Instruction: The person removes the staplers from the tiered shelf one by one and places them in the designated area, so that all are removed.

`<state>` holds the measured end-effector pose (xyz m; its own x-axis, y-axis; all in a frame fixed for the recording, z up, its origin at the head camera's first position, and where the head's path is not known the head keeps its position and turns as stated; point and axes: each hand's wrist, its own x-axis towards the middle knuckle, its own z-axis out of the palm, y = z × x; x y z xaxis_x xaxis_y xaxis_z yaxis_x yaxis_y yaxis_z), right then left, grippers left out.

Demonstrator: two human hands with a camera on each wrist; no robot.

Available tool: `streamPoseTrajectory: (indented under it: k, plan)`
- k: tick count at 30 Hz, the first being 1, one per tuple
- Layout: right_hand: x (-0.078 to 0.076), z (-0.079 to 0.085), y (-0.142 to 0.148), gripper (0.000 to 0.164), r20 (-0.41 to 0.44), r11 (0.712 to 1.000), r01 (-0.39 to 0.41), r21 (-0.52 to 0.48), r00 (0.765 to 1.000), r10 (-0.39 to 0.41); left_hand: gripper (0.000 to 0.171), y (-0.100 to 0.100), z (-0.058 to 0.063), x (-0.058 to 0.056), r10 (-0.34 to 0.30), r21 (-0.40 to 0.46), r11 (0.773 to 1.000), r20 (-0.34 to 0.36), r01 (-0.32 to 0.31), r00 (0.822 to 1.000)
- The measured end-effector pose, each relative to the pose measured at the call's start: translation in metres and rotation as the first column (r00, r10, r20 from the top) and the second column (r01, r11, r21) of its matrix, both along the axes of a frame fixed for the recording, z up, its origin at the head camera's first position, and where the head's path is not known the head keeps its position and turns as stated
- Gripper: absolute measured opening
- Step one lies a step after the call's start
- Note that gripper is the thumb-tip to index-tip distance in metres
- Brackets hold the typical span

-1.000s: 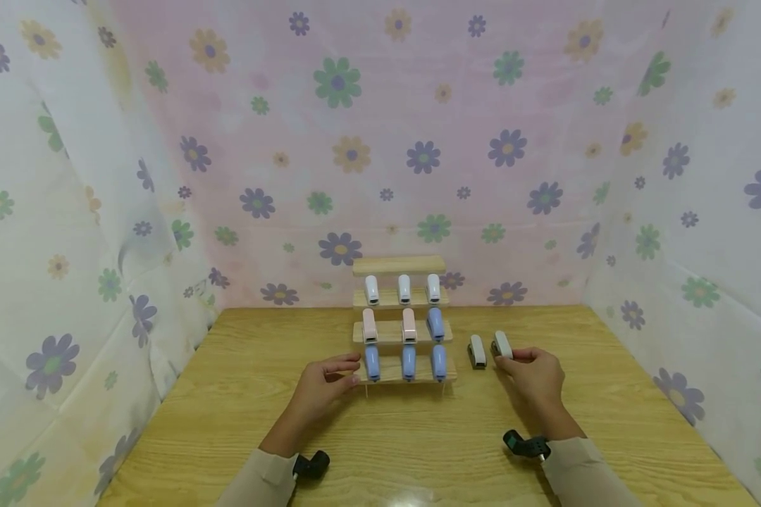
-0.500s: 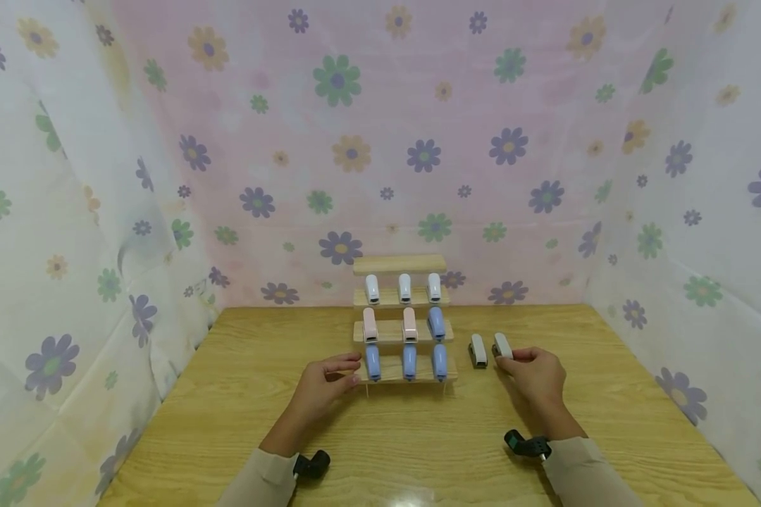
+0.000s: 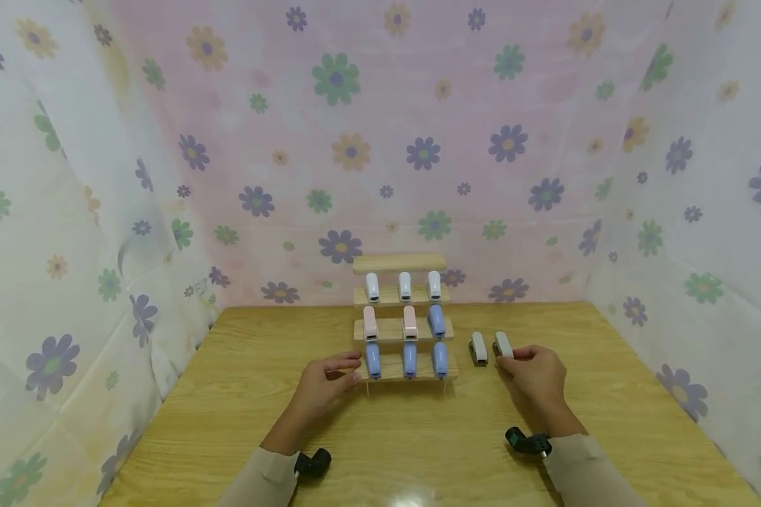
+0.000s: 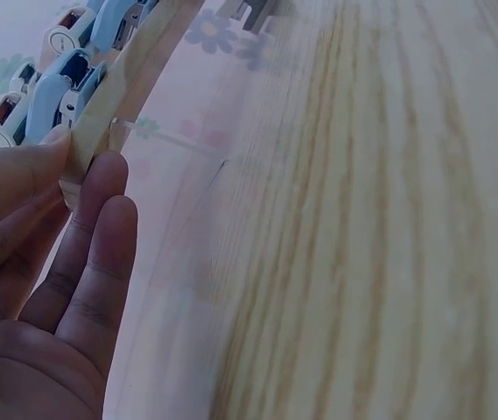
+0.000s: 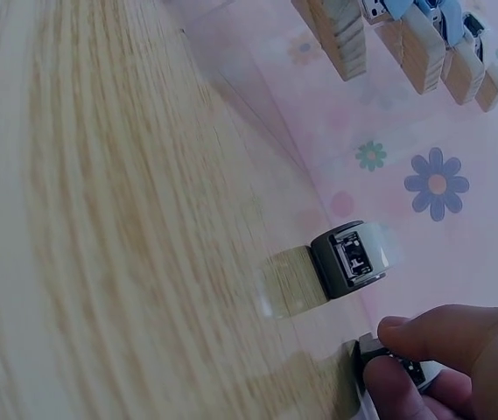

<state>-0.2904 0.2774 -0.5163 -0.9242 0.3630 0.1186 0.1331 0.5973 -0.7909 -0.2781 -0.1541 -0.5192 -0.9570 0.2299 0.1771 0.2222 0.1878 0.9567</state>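
Observation:
A stepped wooden display rack (image 3: 399, 263) stands mid-table and bears small staplers. My left hand (image 3: 322, 386) pinches the left end of its lowest shelf (image 4: 87, 144), thumb on top and fingers underneath. Blue staplers (image 3: 409, 360) line that bottom shelf. The shelf above has two pink staplers (image 3: 370, 323) and a blue one (image 3: 437, 321); white staplers (image 3: 404, 287) sit higher. Right of the rack, my right hand (image 3: 537, 377) grips a grey-white stapler (image 3: 502, 343) between thumb and fingers, partly hidden by them. A matching stapler (image 5: 352, 261) lies beside it, untouched.
The wood-grain table (image 3: 406, 436) spreads in front of the rack. Flower-print cloth (image 3: 380, 127) hangs behind and at both sides. A black wrist camera (image 3: 313, 462) is on the left wrist, another black camera (image 3: 528, 442) on the right. The rack's topmost shelf is bare.

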Motion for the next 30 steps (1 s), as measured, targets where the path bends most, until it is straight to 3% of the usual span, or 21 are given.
streamPoseTrajectory:
  k: [16, 30]
  plan:
    - [-0.003, -0.0012, 0.002, 0.036, 0.02, 0.996, -0.047, 0.073, 0.999, 0.046, 0.029, 0.0, 0.0029, 0.0025, -0.004, 0.014, 1.0, 0.031, 0.004, 1.0]
    - [-0.0026, -0.0022, 0.0001, 0.044, -0.02, 0.993, -0.056, 0.106, 0.998, 0.059, 0.031, 0.0006, 0.0038, 0.0036, -0.015, 0.034, 0.999, 0.04, 0.014, 0.999]
